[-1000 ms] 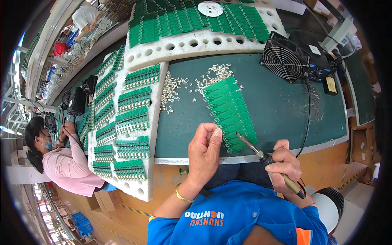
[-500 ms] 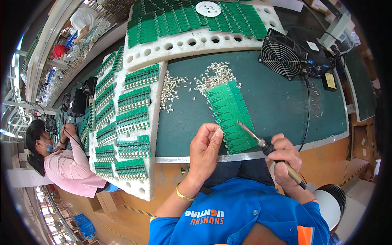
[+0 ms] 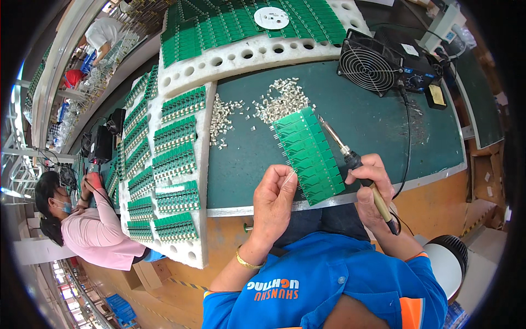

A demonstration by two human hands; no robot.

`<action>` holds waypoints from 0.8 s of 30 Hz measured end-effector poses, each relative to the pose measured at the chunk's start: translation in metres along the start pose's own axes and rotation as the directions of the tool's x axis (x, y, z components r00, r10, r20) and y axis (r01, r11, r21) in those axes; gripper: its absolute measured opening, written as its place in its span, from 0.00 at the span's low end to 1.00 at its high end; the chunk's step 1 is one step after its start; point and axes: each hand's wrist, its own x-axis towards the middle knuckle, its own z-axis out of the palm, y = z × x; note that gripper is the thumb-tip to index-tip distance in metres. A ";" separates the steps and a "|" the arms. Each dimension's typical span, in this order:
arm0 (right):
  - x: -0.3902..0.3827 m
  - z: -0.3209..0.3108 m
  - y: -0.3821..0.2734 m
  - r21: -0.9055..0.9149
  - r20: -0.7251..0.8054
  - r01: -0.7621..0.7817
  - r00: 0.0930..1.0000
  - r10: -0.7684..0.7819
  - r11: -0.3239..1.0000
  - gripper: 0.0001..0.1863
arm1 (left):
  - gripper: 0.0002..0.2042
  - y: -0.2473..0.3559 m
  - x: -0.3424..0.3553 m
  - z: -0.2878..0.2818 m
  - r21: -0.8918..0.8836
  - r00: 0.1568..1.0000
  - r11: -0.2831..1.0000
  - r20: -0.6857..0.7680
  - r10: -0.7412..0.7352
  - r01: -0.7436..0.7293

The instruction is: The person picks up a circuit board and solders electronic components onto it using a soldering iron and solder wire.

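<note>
A green circuit board panel lies tilted near the table's front edge, with rows of thin pins sticking out along its left side. My left hand is closed beside that left side, thumb and forefinger pinching a thin strand of solder wire. In my right hand is a soldering iron with a dark and tan handle. Its metal tip points far and left, just off the panel's upper right edge. Behind the panel lies a heap of small white connectors, some scattered toward the left.
White foam slabs on the left carry rows of filled boards; another at the back holds green panels and a white disc. A black fan and soldering station stand back right. A co-worker sits left.
The soldering iron's tip has moved from over the panel's middle to beyond its upper right edge. My left hand stays beside the panel, and the whole view has shifted slightly.
</note>
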 end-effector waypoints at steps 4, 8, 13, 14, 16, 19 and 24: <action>0.000 0.006 -0.002 -0.034 -0.044 -0.001 0.999 0.000 0.999 0.18 | 0.06 -0.004 0.000 0.000 0.025 0.999 0.999 0.008 0.046 -0.046; 0.001 0.010 0.000 -0.079 -0.055 -0.009 0.998 0.005 0.997 0.17 | 0.06 -0.009 -0.001 0.000 0.030 0.999 0.998 0.016 0.051 -0.051; 0.002 0.017 0.003 -0.169 -0.081 -0.014 0.997 0.000 0.986 0.19 | 0.06 -0.009 -0.004 -0.001 0.013 1.000 1.000 0.017 -0.008 0.008; 0.002 0.018 0.003 -0.171 -0.096 -0.016 0.995 -0.001 0.985 0.19 | 0.06 -0.009 -0.004 -0.001 0.015 1.000 1.000 0.018 -0.006 0.005; 0.003 0.019 0.004 -0.234 -0.086 0.013 0.996 -0.034 0.972 0.20 | 0.06 -0.008 -0.004 0.000 0.008 0.999 1.000 0.038 -0.030 0.030; 0.002 0.020 0.004 -0.306 -0.087 0.061 0.992 -0.091 0.950 0.21 | 0.06 -0.007 -0.004 0.002 0.028 0.998 0.998 0.017 -0.065 0.064; -0.001 0.021 0.005 -0.312 -0.100 0.096 0.986 -0.133 0.945 0.21 | 0.07 -0.007 -0.003 0.001 0.009 0.998 0.998 0.027 -0.062 0.062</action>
